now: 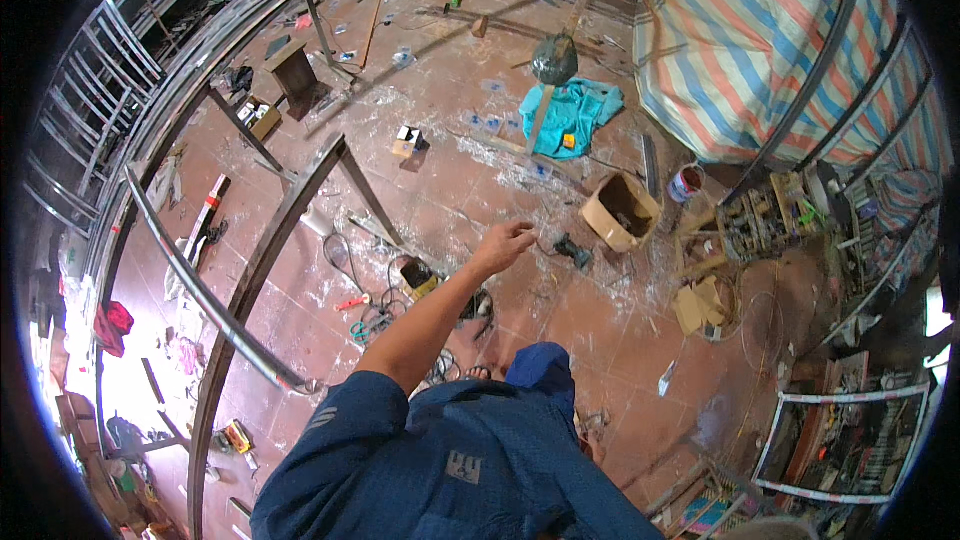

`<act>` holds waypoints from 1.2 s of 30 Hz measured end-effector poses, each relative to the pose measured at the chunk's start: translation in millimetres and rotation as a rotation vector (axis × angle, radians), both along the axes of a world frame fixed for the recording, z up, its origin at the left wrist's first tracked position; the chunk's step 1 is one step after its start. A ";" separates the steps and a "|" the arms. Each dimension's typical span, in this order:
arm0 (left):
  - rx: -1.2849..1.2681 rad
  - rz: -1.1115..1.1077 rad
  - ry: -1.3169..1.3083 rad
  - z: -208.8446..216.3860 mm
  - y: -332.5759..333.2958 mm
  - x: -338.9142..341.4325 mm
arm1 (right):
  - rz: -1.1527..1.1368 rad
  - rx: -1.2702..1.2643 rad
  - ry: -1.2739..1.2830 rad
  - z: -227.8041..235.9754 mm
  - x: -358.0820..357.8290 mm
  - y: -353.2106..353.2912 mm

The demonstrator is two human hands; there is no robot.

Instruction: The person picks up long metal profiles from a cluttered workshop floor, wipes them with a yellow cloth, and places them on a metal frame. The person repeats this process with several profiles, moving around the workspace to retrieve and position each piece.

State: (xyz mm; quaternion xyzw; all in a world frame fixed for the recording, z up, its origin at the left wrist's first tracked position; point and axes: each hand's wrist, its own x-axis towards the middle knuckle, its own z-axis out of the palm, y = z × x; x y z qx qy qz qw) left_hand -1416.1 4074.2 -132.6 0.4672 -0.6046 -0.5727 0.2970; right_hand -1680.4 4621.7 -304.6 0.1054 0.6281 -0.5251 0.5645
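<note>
My left arm reaches forward over the tiled floor. My left hand [505, 246] hangs above it with loosely bent fingers and nothing visible in them. Just right of that hand, a dark power tool [572, 251] lies on the floor, apart from the fingers; its exact kind is unclear. An open cardboard box [622, 212] stands beyond the tool. Of my right hand [597, 447] only a sliver of skin shows beside my body, its fingers hidden. Below my left forearm lie a yellowish container [418, 277], tangled cords and red-handled pliers [354, 302].
A long metal frame [270, 265] stands at my left. A turquoise cloth [580, 118] lies ahead, near a black bag [554, 59]. Right of the box are a paint bucket [686, 183] and a cluttered wooden rack [765, 225]. Striped sheeting [750, 50] covers something large at far right.
</note>
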 end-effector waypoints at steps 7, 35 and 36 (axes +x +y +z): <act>-0.056 -0.040 -0.374 -98.5 -76.9 0.2 | 0.209 0.145 0.130 -56.1 -146.9 -238.4; 0.505 0.941 -0.086 -67.7 -549.6 290.9 | 0.683 0.062 1.230 186.9 -92.6 -1352.8; 0.459 0.966 -0.087 -62.1 -585.0 312.7 | 0.675 0.057 1.223 185.4 -92.6 -1357.7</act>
